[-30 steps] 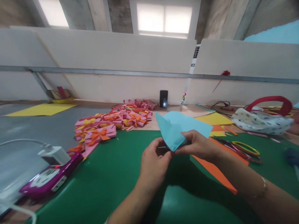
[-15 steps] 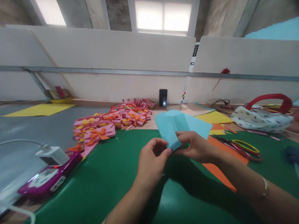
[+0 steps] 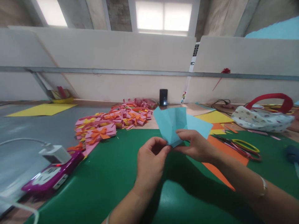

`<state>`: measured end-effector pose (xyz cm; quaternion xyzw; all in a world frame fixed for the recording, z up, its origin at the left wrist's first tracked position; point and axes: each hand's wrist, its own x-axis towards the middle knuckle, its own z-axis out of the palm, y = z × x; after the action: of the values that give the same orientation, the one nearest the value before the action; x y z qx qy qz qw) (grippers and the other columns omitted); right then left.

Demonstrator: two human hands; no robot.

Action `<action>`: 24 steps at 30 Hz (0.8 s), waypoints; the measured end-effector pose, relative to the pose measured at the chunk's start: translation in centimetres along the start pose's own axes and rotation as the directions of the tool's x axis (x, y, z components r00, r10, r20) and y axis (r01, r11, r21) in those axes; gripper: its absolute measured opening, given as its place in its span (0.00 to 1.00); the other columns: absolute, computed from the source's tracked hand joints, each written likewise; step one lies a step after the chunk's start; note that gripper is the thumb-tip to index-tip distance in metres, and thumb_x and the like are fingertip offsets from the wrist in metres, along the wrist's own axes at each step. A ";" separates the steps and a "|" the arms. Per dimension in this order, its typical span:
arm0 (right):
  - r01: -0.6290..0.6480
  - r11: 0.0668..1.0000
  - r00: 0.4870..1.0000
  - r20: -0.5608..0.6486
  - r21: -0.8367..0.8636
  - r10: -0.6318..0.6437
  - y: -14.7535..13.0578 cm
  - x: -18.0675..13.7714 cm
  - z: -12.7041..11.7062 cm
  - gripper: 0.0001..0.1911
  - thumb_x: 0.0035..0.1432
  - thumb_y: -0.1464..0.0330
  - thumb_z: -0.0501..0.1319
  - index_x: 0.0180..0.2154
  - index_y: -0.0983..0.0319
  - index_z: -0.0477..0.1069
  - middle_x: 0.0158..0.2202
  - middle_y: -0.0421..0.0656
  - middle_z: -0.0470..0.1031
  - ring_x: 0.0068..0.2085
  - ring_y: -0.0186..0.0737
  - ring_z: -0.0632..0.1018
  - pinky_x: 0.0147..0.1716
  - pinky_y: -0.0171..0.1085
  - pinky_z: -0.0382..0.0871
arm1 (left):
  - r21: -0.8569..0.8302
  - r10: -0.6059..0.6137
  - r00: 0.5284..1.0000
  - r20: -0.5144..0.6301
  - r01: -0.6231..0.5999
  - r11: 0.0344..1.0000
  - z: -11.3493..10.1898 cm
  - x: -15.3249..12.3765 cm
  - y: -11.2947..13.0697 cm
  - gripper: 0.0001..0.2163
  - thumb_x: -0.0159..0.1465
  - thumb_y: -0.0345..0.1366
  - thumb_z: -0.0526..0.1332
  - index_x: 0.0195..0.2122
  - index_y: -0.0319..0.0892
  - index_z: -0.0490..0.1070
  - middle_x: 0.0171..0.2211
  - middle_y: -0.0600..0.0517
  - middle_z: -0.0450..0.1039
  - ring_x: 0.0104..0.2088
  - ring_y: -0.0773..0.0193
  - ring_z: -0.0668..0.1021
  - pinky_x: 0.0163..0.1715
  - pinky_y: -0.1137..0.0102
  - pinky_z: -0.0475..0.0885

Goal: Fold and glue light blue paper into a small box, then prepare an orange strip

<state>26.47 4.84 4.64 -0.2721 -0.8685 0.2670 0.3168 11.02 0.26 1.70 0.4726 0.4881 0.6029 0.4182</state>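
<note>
A light blue sheet of paper (image 3: 174, 124), partly folded, is held up over the green mat (image 3: 112, 174). My right hand (image 3: 197, 146) pinches its lower corner between thumb and fingers. My left hand (image 3: 150, 160) is curled with thumb and fingertips touching the same lower corner from the left. Under my right forearm lies an orange paper sheet (image 3: 218, 169).
A pile of pink paper pieces with orange and yellow bows (image 3: 112, 121) lies at the mat's far left. Scissors with yellow and red handles (image 3: 240, 147) rest to the right, a patterned bag with a red handle (image 3: 261, 116) beyond. A purple phone with a white charger (image 3: 50, 172) sits at left.
The blue paper has been turned and opened more upright in my hands, its fold spreading. Both hands stay at its lower corner in nearly the same place.
</note>
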 end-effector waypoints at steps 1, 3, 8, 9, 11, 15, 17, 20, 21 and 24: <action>-0.011 1.000 1.000 0.003 0.005 0.011 0.1 0.0 0.0 0.06 0.54 0.66 0.63 0.32 0.60 0.77 0.31 0.41 0.73 0.34 0.37 0.74 0.35 0.36 0.67 | -0.009 0.005 1.000 -0.001 -0.005 1.000 0.0 0.0 0.0 0.05 0.49 0.30 0.65 0.27 0.40 0.70 0.24 0.56 0.72 0.26 0.68 0.74 0.29 0.74 0.69; -0.028 1.000 0.999 0.016 0.013 0.028 0.3 0.0 -0.1 0.06 0.54 0.66 0.63 0.31 0.61 0.77 0.31 0.41 0.73 0.35 0.38 0.74 0.36 0.36 0.67 | -0.010 0.030 1.000 -0.006 -0.030 0.999 0.1 -0.1 -0.2 0.05 0.49 0.30 0.64 0.28 0.40 0.71 0.25 0.56 0.72 0.27 0.68 0.74 0.30 0.74 0.69; -0.027 0.999 1.000 0.006 -0.029 0.027 0.4 -0.2 -0.1 0.02 0.52 0.70 0.63 0.29 0.63 0.75 0.30 0.41 0.72 0.32 0.36 0.73 0.33 0.35 0.66 | 0.078 0.128 0.992 0.000 -0.127 0.989 0.1 -0.3 -0.6 0.06 0.53 0.32 0.63 0.32 0.42 0.75 0.29 0.53 0.75 0.31 0.66 0.76 0.33 0.72 0.70; -0.022 0.999 1.000 -0.010 -0.050 0.021 0.4 -0.2 -0.1 0.02 0.52 0.71 0.63 0.29 0.62 0.75 0.29 0.40 0.72 0.31 0.36 0.72 0.32 0.35 0.66 | 0.100 0.148 0.989 0.000 -0.147 0.984 0.1 -0.3 -0.6 0.05 0.53 0.32 0.63 0.32 0.42 0.75 0.30 0.53 0.76 0.31 0.65 0.76 0.33 0.72 0.71; -0.012 0.995 0.999 -0.043 -0.095 0.008 0.2 -0.2 0.0 0.02 0.51 0.71 0.63 0.28 0.62 0.75 0.27 0.40 0.72 0.30 0.35 0.72 0.31 0.34 0.65 | 0.132 0.181 0.983 0.002 -0.180 0.975 0.1 -0.3 -0.6 0.05 0.54 0.33 0.63 0.31 0.42 0.76 0.30 0.52 0.76 0.31 0.64 0.76 0.33 0.71 0.71; -0.041 0.986 0.995 -0.095 -0.159 0.026 -0.1 -0.2 0.2 0.07 0.52 0.67 0.63 0.24 0.62 0.74 0.24 0.39 0.72 0.28 0.34 0.72 0.28 0.33 0.63 | 0.180 0.218 0.976 -0.014 -0.212 0.960 0.1 -0.1 -0.3 0.04 0.54 0.33 0.62 0.29 0.41 0.76 0.29 0.52 0.75 0.31 0.65 0.76 0.31 0.72 0.70; -0.057 0.982 0.993 -0.114 -0.178 0.037 -0.2 -0.1 0.3 0.09 0.53 0.65 0.62 0.24 0.62 0.74 0.23 0.39 0.71 0.26 0.34 0.71 0.26 0.33 0.61 | 0.200 0.216 0.976 -0.015 -0.209 0.957 0.1 0.0 -0.3 0.03 0.54 0.33 0.62 0.28 0.41 0.75 0.28 0.53 0.75 0.30 0.65 0.76 0.31 0.73 0.70; -0.086 0.975 0.989 -0.135 -0.204 0.059 -0.2 -0.1 0.4 0.08 0.53 0.66 0.62 0.25 0.62 0.73 0.22 0.38 0.71 0.26 0.34 0.70 0.26 0.32 0.60 | 0.215 0.199 0.980 -0.015 -0.191 0.958 0.1 0.0 -0.4 0.03 0.54 0.33 0.61 0.28 0.40 0.74 0.27 0.53 0.74 0.30 0.65 0.75 0.30 0.73 0.70; -0.097 0.972 0.986 -0.152 -0.214 0.065 -0.2 -0.1 0.5 0.07 0.52 0.66 0.63 0.25 0.62 0.72 0.23 0.38 0.71 0.27 0.34 0.71 0.26 0.32 0.60 | 0.213 0.189 0.982 -0.021 -0.180 0.960 0.1 0.1 -0.4 0.03 0.54 0.33 0.61 0.28 0.40 0.74 0.27 0.53 0.74 0.30 0.65 0.75 0.30 0.73 0.70; -0.109 0.971 0.971 -0.233 -0.211 0.058 -0.4 -0.2 0.7 0.06 0.48 0.70 0.64 0.29 0.61 0.68 0.27 0.38 0.72 0.30 0.36 0.73 0.29 0.33 0.63 | 0.183 0.143 0.989 -0.046 -0.133 0.974 0.1 0.2 -0.5 0.04 0.54 0.34 0.61 0.29 0.40 0.74 0.28 0.52 0.75 0.30 0.65 0.75 0.30 0.72 0.69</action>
<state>26.01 4.29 4.36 -0.3709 -0.8391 0.1491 0.3691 11.12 0.57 1.28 0.5230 0.5186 0.5979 0.3164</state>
